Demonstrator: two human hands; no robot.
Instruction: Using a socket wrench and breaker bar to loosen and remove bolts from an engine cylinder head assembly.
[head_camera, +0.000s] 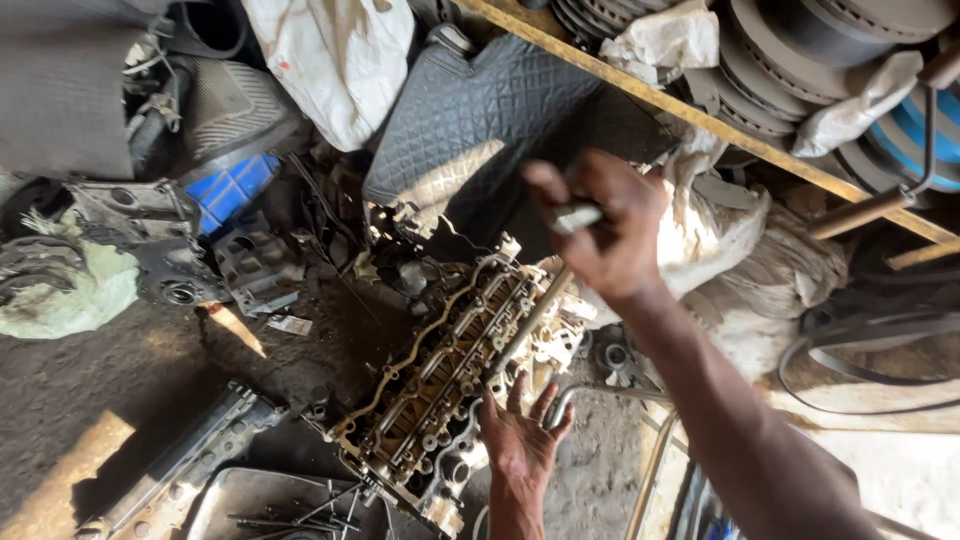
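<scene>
At nine o'clock a dark engine cover (150, 235) and a blue plastic piece (232, 188) lie among the scrap on the dirt floor (110, 380), pushed far enough aside to leave you room around the work. Toward seven o'clock a long ribbed casting (185, 465) rests near a shallow metal tray (240, 500) holding loose long bolts (290, 515), probably gathered there so they do not vanish into the dirt. At the centre, running from six toward one o'clock, the cylinder head (450, 375) lies on the floor with its open valve side up, so the parts inside face you. Your left hand (520, 440) is spread open at six o'clock, palm and fingers pressed against the head's near edge; that looks like bracing, to keep the casting from shifting under force. Your right hand (605, 225) is up at one o'clock, closed tightly around the top of a long metal bar tool (530, 320) whose shaft slants down into the head; gripping it high would give you leverage, though the exact point where its tip seats is too small to tell. Behind, at twelve o'clock, a quilted black mat (480, 120) leans by a pale sack (335, 60), and at two o'clock brake discs (820, 50) are stacked behind a yellow rail (700, 120).
</scene>
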